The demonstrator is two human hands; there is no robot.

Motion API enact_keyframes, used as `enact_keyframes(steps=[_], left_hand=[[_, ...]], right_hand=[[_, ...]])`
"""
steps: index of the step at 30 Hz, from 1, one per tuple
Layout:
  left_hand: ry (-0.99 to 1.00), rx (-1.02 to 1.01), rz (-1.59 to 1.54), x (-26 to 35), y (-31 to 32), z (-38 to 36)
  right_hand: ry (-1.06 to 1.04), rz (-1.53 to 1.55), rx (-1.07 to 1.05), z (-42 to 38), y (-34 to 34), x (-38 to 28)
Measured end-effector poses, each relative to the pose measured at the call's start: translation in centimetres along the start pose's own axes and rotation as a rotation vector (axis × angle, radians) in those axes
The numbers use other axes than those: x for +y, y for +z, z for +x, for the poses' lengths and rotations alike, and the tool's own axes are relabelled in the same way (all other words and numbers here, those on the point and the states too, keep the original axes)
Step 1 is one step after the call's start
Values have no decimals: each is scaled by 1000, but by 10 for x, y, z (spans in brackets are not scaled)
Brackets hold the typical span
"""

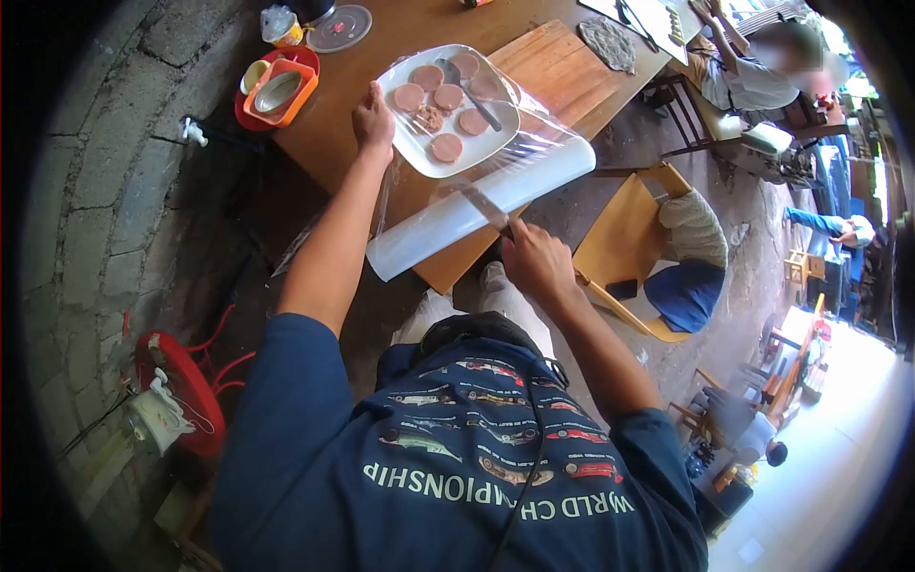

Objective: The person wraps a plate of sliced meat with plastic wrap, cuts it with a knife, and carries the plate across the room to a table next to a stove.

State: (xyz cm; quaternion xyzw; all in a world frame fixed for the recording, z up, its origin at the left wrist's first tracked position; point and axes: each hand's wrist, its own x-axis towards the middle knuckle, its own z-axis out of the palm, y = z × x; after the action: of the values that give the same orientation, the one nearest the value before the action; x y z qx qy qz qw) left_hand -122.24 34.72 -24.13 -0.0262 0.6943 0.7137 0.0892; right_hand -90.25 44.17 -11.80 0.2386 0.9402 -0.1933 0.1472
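My left hand (374,122) grips the left edge of a white square plate (412,153), its fingers partly hidden by the rim. Several round pink slices (446,147), a crumbled portion (429,118) and a spoon (483,112) lie on the plate. Clear plastic film (534,133) stretches around the plate and reaches a thick white roll (486,205) at the table's near edge. In my right hand (538,259) is a knife (486,206), its blade over the roll and pointing up and left.
A wooden board (553,71) and a grey cloth (607,44) lie beyond the plate. Orange and red containers (284,93) stand at the left. A chair (620,234) holding a phone and cloths is at the right. A seated person (753,71) is at the upper right.
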Motion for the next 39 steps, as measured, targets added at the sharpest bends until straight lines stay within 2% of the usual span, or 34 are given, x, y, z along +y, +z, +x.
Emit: enact_keyframes(steps=[3, 8, 11, 14, 17, 18, 24, 30, 36, 39], left_hand=[[-25, 2, 7, 6, 3, 2], [-55, -9, 58, 4, 3, 10], [-49, 32, 48, -1, 4, 16], [-46, 13, 14, -2, 6, 17], [-88, -45, 19, 0, 3, 22], [-72, 10, -12, -1, 7, 22], [-100, 43, -11, 10, 11, 17], [-47, 48, 29, 31, 16, 6], [0, 43, 42, 17, 7, 25], [-16, 86, 90, 23, 8, 20]], right_hand=[[25, -15, -1, 28, -4, 12], [35, 7, -42, -20, -39, 37], [48, 29, -38, -19, -47, 49], [28, -7, 8, 38, -22, 68], [95, -26, -42, 69, -43, 74], [80, -35, -47, 67, -47, 84], [61, 12, 36, 13, -68, 143], [57, -28, 87, 89, -58, 175], [22, 23, 154, 25, -73, 214], [58, 6, 99, 34, -77, 220]])
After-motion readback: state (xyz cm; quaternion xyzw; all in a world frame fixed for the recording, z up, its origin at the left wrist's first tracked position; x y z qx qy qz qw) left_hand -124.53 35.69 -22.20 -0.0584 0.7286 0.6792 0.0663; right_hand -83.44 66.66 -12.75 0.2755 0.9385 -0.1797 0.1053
